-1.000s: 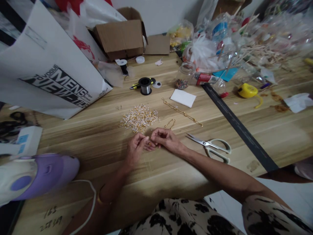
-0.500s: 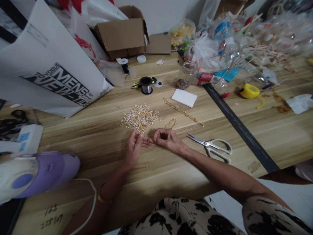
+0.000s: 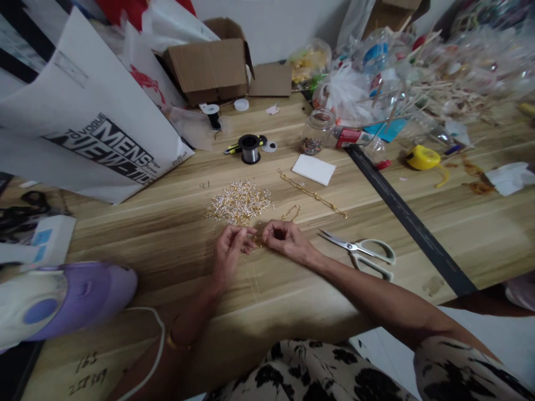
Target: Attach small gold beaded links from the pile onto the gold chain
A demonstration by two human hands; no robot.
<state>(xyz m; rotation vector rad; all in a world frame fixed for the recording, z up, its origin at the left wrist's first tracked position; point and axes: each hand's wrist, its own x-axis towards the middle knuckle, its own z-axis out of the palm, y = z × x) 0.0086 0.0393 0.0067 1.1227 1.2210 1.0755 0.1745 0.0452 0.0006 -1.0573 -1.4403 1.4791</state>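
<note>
Left hand [image 3: 229, 245] fingers loosely bent, right hand [image 3: 286, 240] fingers drawn into a near pinch, with a small gold piece [image 3: 258, 243] between them; whether either grips it cannot be told. Beyond lie beads [image 3: 239, 201] and a short chain [image 3: 297, 208], scissors [image 3: 352, 245] rightward.

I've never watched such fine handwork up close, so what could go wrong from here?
The small gold bits between the left hand and right hand might slip away. Either hand could scatter the loose pile of tiny pieces just beyond. The scissors point roughly toward the right hand, so a sideways move might scratch.
</note>
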